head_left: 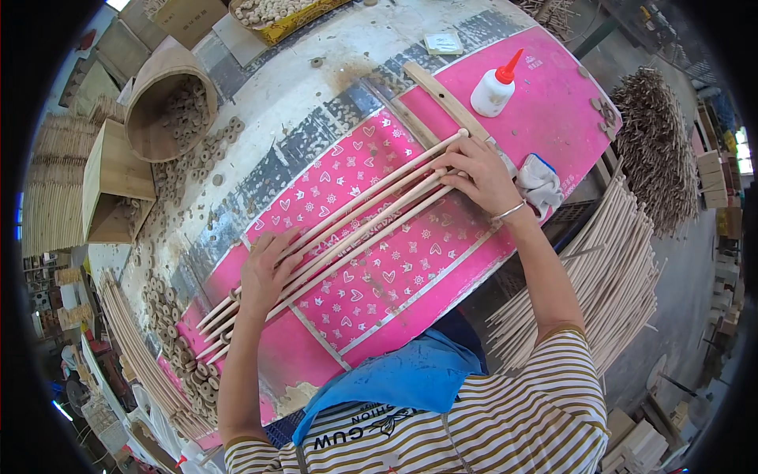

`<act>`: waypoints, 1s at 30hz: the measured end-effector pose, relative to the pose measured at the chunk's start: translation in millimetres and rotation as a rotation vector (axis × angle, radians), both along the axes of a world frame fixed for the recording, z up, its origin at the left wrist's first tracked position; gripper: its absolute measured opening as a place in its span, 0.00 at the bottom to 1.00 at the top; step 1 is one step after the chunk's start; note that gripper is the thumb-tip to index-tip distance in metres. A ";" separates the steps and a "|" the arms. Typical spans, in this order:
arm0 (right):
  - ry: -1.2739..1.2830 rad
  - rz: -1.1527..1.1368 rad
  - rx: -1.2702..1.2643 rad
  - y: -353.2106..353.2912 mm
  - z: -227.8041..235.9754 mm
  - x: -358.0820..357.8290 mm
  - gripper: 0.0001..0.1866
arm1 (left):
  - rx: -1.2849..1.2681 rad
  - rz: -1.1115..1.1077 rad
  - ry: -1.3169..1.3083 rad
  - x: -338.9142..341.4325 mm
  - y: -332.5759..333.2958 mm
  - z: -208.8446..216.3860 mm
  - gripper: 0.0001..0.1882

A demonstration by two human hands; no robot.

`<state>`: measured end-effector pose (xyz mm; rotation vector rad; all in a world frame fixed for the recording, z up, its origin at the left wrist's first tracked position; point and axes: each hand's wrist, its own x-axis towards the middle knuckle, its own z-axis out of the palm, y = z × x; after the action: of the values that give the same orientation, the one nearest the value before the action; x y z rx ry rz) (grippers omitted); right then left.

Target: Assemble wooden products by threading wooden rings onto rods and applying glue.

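Observation:
Several thin wooden rods (371, 223) lie slantwise, side by side, over a pink patterned mat (395, 276). Toward their lower left ends my left hand (267, 268) is closed over them, its fingers bent across the rods. Near the upper right ends my right hand (480, 175) has its fingers closed around the rods, with the thumb side toward the mat. One rod tip with a rounded end (463, 133) sticks out past my right fingers. Small wooden rings (207, 367) lie by the lower left ends; whether any sit on the rods is hard to make out.
A white bottle with a red nozzle (493, 93) stands beyond my right hand, near a wooden bar (446, 101). A white glove (540, 183) lies at the mat's edge. A tipped round tub (146, 110) spills rings at left. Rod bundles (588, 276) sit at right.

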<state>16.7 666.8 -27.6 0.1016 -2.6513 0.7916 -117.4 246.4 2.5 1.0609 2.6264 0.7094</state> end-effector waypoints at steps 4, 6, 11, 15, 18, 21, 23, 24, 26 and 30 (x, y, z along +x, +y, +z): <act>-0.037 -0.059 0.021 17.1 0.4 2.8 0.08 | 0.021 0.032 -0.042 0.5 -15.1 -0.3 0.24; -0.105 -0.229 -0.016 25.8 1.2 2.9 0.07 | 0.017 0.057 -0.056 3.4 -22.1 -0.2 0.24; 0.005 -0.235 0.125 25.0 -0.3 3.6 0.10 | -0.002 0.048 0.006 11.4 -29.5 -3.5 0.23; 0.012 -0.310 0.169 22.6 4.9 5.9 0.09 | -0.014 0.045 -0.010 23.6 -34.8 -3.1 0.22; -0.003 -0.373 0.200 18.2 9.5 6.9 0.09 | -0.038 0.065 -0.028 29.8 -35.0 2.2 0.23; 0.022 -0.499 0.173 7.2 12.7 16.9 0.10 | -0.068 0.045 0.037 37.2 -35.5 11.1 0.30; -0.022 -0.415 -0.126 -1.2 13.8 30.4 0.11 | -0.085 -0.027 0.129 43.1 -34.9 12.7 0.40; 0.058 -0.269 -0.060 -4.0 13.9 34.1 0.11 | -0.119 -0.060 0.148 45.9 -36.3 13.7 0.45; -0.001 -0.124 0.055 -13.6 12.1 42.0 0.12 | -0.137 -0.044 0.121 46.3 -38.7 13.6 0.46; 0.008 -0.110 0.126 -22.9 6.8 41.4 0.10 | -0.124 -0.016 0.071 43.7 -41.9 11.7 0.39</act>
<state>58.1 643.9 -20.9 -0.0084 -2.6712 0.5879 -73.7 204.5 14.2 1.0897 2.6787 0.5066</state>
